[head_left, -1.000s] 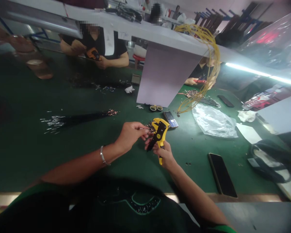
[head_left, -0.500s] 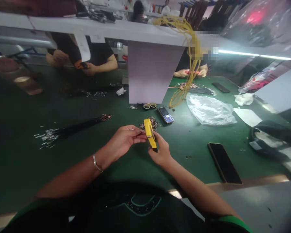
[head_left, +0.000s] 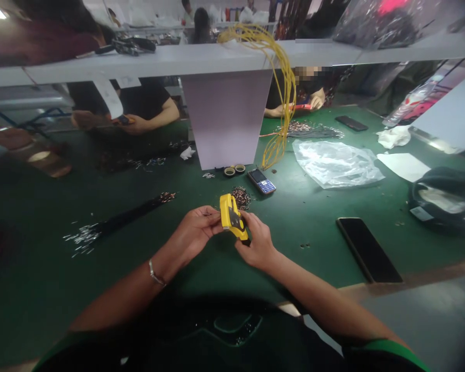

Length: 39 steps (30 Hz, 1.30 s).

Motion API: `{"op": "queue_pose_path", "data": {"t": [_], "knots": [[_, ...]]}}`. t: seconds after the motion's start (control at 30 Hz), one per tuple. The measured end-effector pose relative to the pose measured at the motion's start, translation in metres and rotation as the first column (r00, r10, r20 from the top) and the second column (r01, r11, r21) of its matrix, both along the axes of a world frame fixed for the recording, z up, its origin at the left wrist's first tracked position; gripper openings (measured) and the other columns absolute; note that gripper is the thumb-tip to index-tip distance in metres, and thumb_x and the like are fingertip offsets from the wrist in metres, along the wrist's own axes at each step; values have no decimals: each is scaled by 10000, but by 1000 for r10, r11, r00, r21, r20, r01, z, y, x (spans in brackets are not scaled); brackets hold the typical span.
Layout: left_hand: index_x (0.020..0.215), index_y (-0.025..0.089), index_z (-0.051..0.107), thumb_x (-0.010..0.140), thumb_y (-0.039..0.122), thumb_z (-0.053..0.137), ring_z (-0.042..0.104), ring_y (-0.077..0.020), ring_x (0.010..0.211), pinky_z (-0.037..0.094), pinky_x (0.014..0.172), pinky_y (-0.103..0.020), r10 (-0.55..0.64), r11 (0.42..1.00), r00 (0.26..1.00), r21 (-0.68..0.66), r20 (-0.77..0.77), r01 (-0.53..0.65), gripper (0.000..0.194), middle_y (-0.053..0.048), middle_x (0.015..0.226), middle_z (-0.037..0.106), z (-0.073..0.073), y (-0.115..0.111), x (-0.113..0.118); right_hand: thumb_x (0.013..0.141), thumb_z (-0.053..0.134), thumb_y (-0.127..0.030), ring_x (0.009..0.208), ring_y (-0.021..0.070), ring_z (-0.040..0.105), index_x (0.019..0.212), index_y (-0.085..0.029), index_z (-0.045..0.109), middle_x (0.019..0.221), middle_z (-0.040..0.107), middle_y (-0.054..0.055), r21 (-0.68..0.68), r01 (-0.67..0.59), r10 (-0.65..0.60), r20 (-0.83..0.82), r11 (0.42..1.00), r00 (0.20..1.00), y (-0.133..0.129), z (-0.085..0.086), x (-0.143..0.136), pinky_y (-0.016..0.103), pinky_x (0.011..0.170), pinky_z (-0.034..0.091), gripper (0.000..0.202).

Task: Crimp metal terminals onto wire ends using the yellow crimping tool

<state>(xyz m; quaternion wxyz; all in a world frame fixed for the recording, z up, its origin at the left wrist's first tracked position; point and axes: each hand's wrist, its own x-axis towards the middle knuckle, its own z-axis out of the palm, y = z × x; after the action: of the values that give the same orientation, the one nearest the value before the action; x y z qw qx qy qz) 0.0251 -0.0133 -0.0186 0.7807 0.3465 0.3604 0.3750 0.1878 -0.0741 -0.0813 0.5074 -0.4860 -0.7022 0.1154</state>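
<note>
My right hand (head_left: pixel 258 238) is closed round the handles of a yellow wire stripper (head_left: pixel 228 213), whose broad head is turned up and towards the left. Close against that head, my left hand (head_left: pixel 199 226) pinches with thumb and fingers. Whatever lies in this pinch is too small and hidden to name. Just behind the tool is a small heap of short copper-coloured pieces (head_left: pixel 241 197). To the left lies a bundle of black wires (head_left: pixel 127 216), with bare silvery ends on the near side and coppery ends at the far side.
A keypad phone (head_left: pixel 261 182) and two tape rolls (head_left: pixel 234 170) lie before the pale upright panel (head_left: pixel 227 119). Yellow cables (head_left: pixel 284 98) hang from the shelf. To the right are a clear plastic bag (head_left: pixel 335 163) and a smartphone (head_left: pixel 368 250). Co-workers' hands (head_left: pixel 134 124) work across the table.
The wire stripper has turned, showing more of its flat side. My left fingers have drawn closer together beside its head. The whole view has shifted a little.
</note>
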Motion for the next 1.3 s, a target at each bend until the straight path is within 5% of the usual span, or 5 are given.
{"op": "queue_pose_path", "data": {"t": [0.87, 1.3], "knots": [[662, 95, 633, 594, 133, 804, 662, -172, 674, 557, 697, -323, -50, 999, 996, 5, 69, 50, 188, -60, 700, 679, -3, -3, 0, 710, 501, -167, 585, 200, 573, 1028, -177, 479, 706, 587, 36, 65, 113, -119, 107, 991, 987, -1, -5, -3, 308, 580, 464, 320], [736, 80, 656, 682, 117, 756, 688, -203, 765, 543, 779, -353, -54, 999, 995, 13, 82, 53, 120, -110, 806, 717, -18, 3, -2, 733, 478, -205, 492, 163, 516, 827, -196, 461, 597, 555, 6, 23, 169, -170, 185, 985, 968, 5, -1, -2, 265, 515, 370, 96]]}}
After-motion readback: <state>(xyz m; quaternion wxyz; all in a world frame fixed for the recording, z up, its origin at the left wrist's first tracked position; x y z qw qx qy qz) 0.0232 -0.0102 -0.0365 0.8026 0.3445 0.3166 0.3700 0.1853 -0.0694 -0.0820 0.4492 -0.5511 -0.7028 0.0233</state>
